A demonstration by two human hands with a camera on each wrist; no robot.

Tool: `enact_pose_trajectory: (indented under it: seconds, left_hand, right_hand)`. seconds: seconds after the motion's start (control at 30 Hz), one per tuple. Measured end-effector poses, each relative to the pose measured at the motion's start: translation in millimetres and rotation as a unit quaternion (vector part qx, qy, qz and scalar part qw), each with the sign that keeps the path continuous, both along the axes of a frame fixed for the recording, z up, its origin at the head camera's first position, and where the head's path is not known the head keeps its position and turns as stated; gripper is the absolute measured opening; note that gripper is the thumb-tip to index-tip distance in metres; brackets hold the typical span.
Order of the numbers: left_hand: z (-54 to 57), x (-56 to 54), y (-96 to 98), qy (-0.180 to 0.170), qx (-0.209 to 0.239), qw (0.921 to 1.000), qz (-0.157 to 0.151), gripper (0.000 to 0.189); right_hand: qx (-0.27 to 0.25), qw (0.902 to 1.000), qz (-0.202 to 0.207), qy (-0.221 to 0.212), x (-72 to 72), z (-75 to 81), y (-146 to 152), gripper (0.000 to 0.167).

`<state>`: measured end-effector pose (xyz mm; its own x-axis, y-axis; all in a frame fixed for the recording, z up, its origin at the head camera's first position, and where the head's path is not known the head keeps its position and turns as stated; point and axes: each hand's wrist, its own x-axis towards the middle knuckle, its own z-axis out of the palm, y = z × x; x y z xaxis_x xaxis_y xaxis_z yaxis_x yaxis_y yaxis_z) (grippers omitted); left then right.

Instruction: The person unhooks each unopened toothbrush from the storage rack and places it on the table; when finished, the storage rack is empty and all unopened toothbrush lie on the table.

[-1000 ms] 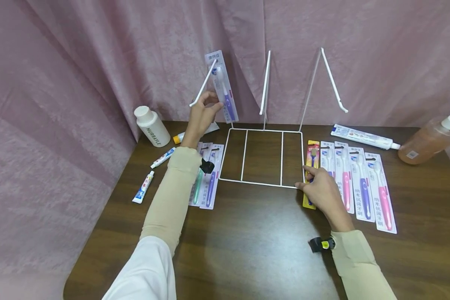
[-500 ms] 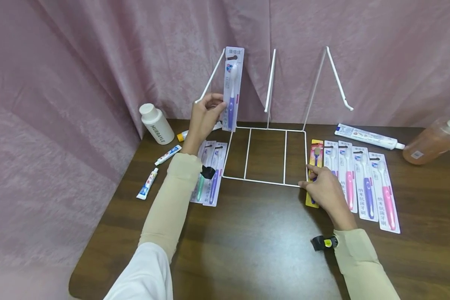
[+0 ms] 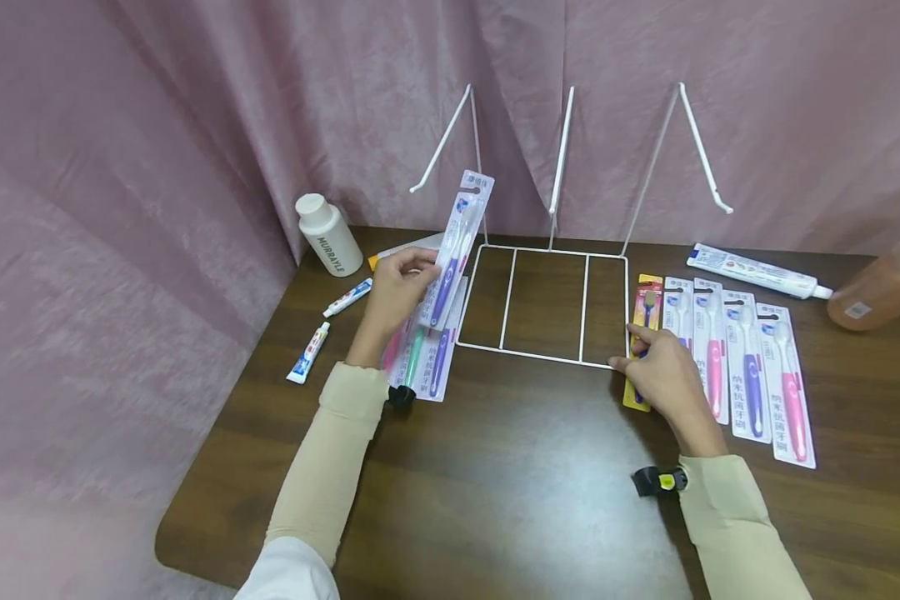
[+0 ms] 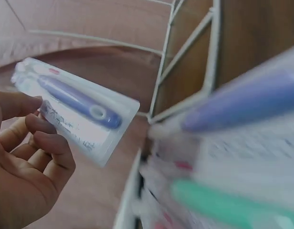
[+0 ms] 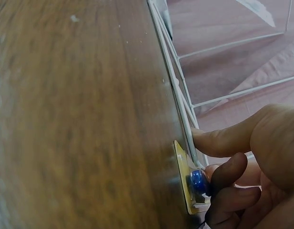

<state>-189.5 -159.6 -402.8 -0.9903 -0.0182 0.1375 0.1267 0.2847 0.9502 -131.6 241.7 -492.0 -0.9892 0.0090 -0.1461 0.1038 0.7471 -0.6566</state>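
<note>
In the head view my left hand (image 3: 399, 290) pinches the lower left edge of a packaged toothbrush (image 3: 461, 237) with a purple handle. The pack leans to the right, raised over other packaged toothbrushes (image 3: 440, 367) lying left of the white wire rack (image 3: 562, 150). The left wrist view shows thumb and fingers on the pack's edge (image 4: 106, 136). The rack's three prongs bear nothing. At its front right corner, my right hand (image 3: 663, 373) grips the base wire, with a yellow-and-red toothbrush pack (image 3: 647, 304) partly hidden under the fingers. In the right wrist view the thumb (image 5: 225, 140) presses on the wire.
Several packaged toothbrushes (image 3: 750, 375) lie in a row at right. Behind them are a large toothpaste tube (image 3: 753, 271) and an amber pump bottle (image 3: 873, 283). A white bottle (image 3: 330, 237) and two small tubes (image 3: 309, 354) stand or lie at left. A pink curtain hangs behind.
My left hand has brought the purple toothbrush pack from beside the rack's left prong down and toward me, over the packs at left. My right hand keeps its grip on the rack. The view has shifted slightly.
</note>
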Motion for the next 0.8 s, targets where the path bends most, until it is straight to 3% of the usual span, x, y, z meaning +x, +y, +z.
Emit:
enact_pose_trajectory:
  seconds: [0.17,0.33,0.5,0.8]
  left_hand:
    - [-13.6,21.5,-32.5,-0.041,-0.023,0.9988,0.018,0.027]
    - [-23.9,36.0,-66.7,-0.066,-0.036,0.9961,0.046,0.027]
    - [-31.8,47.4,-89.2,-0.093,-0.044,0.9927,0.064,0.029]
    - [-39.9,63.2,-104.5,-0.114,-0.080,0.9878,0.069,0.033]
  right_hand:
    - [-0.001,1.0000,0.007,0.007,-10.6,-22.2,15,0.080]
    - [0.002,1.0000,-0.004,-0.001,0.4,3.9,6,0.079]
    - [0.000,0.9999,0.001,-0.011,12.7,31.8,-5,0.077]
    - [0.002,0.9999,0.000,-0.010,9.8,23.4,-8,0.077]
